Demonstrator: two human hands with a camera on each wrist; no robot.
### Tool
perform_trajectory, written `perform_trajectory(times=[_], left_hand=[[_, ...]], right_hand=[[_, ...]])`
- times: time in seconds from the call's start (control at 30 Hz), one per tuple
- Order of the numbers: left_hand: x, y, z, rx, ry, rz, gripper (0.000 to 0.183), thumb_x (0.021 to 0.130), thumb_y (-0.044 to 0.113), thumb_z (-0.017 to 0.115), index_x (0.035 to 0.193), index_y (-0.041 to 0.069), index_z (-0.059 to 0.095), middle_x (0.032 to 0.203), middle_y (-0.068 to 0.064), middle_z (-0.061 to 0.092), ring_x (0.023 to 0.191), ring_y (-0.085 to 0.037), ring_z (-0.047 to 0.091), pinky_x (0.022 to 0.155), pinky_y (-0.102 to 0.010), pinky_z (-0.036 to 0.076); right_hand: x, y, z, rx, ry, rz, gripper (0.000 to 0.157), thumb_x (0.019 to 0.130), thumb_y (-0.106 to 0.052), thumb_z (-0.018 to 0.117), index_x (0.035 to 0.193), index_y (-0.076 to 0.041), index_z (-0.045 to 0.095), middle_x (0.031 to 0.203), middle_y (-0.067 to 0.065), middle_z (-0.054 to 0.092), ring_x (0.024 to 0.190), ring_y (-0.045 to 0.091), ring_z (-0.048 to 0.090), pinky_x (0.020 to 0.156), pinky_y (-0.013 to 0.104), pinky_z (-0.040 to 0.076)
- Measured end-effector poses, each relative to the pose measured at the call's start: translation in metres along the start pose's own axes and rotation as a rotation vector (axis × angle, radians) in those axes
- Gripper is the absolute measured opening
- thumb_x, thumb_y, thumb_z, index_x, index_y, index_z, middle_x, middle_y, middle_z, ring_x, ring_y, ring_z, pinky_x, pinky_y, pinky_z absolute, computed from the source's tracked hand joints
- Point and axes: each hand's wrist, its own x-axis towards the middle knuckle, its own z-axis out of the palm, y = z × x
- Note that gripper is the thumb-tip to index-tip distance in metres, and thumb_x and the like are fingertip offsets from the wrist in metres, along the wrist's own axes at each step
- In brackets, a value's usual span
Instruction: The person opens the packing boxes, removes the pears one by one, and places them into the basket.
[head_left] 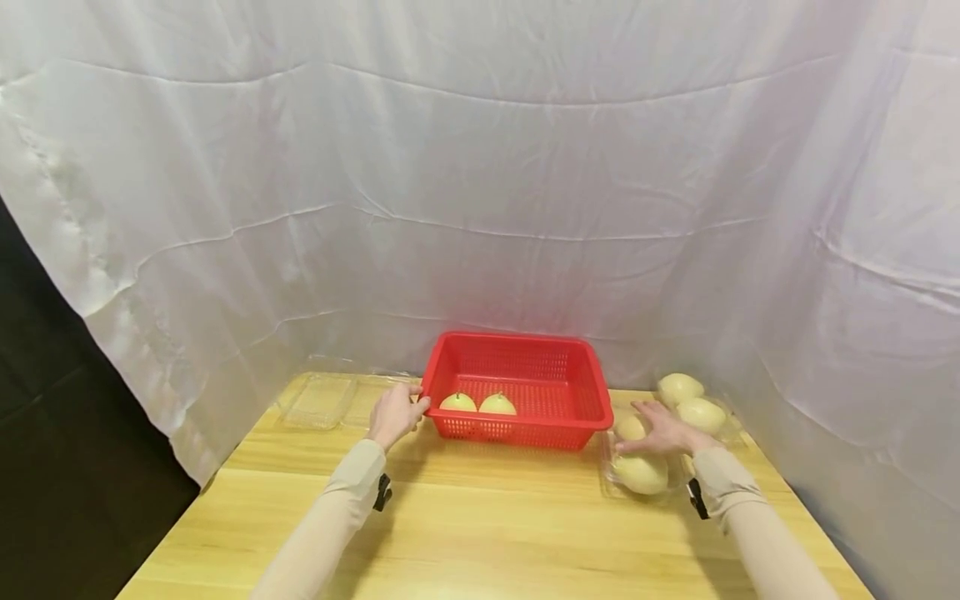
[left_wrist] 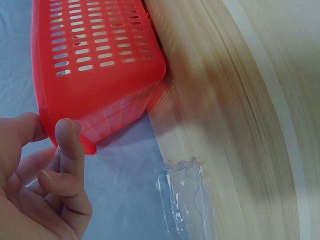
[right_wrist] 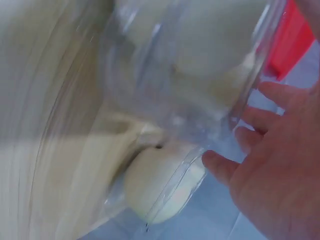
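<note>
At its left rim, a red plastic basket [head_left: 525,427] is pinched between the thumb and fingers of my left hand [head_left: 395,414]. Two pale yellow pears [head_left: 497,405] with short stems sit at the front left inside it. My right hand [head_left: 666,429] is over a clear plastic container [head_left: 611,479] to the basket's right, its fingers spread. Pears [head_left: 642,473] lie in that container, partly covered by the hand. In the right wrist view, blurred, the fingers [right_wrist: 220,167] are at the container's edge; whether they press on it I cannot tell.
Behind the right hand, two more pears [head_left: 701,414] rest in another clear container near the curtain. Clear clamshell packaging [head_left: 322,402] lies open on the left of the wooden table [head_left: 480,533]. A pale curtain [head_left: 480,208] rises behind and along the sides.
</note>
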Motion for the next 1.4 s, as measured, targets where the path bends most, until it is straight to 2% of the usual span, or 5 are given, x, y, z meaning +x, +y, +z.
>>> perform_trajectory(times=[0.27, 0.67, 1.0, 1.27, 1.4], left_hand=[[0.002, 0.004, 0.0, -0.002, 0.01, 0.023, 0.037, 0.091, 0.023, 0.059, 0.124, 0.009, 0.068, 0.07, -0.006, 0.072, 0.047, -0.01, 0.058, 0.053, -0.028, 0.039], [0.0, 0.001, -0.004, -0.052, 0.018, 0.031, 0.036, 0.091, 0.018, 0.058, 0.123, 0.003, 0.067, 0.069, -0.01, 0.071, 0.047, -0.01, 0.059, 0.055, -0.027, 0.042], [-0.003, 0.006, 0.014, -0.093, 0.158, 0.031, 0.029, 0.083, 0.015, 0.064, 0.107, 0.005, 0.075, 0.068, -0.005, 0.07, 0.051, -0.011, 0.052, 0.052, -0.026, 0.039], [-0.003, 0.012, 0.018, -0.046, 0.191, 0.024, 0.028, 0.082, 0.018, 0.064, 0.105, 0.009, 0.077, 0.077, -0.005, 0.07, 0.064, -0.018, 0.052, 0.059, -0.029, 0.039], [-0.005, 0.011, 0.016, -0.069, 0.152, 0.027, 0.031, 0.086, 0.017, 0.062, 0.112, 0.005, 0.073, 0.08, -0.007, 0.07, 0.057, -0.014, 0.055, 0.055, -0.027, 0.042]], right_hand=[[-0.009, -0.002, -0.006, -0.044, -0.026, 0.184, 0.111, 0.076, -0.066, 0.07, 0.145, 0.011, 0.03, 0.144, 0.048, 0.022, 0.129, 0.065, 0.031, 0.098, 0.073, 0.034], [-0.025, -0.009, -0.011, -0.122, -0.013, 0.27, 0.103, 0.077, -0.072, 0.063, 0.133, 0.013, 0.047, 0.121, 0.042, 0.044, 0.108, 0.055, 0.052, 0.087, 0.067, 0.044], [-0.037, -0.017, -0.012, -0.14, -0.097, 0.325, 0.107, 0.079, -0.079, 0.053, 0.139, 0.009, 0.042, 0.132, 0.041, 0.047, 0.117, 0.061, 0.048, 0.088, 0.07, 0.041], [-0.045, -0.03, -0.003, 0.101, -0.182, 0.387, 0.113, 0.077, -0.076, 0.06, 0.145, 0.009, 0.029, 0.105, 0.026, 0.058, 0.062, 0.027, 0.057, 0.051, 0.04, 0.053], [-0.048, -0.044, 0.004, 0.125, -0.169, 0.384, 0.106, 0.077, -0.075, 0.061, 0.14, 0.007, 0.037, 0.095, 0.02, 0.059, 0.057, 0.025, 0.057, 0.045, 0.037, 0.051]])
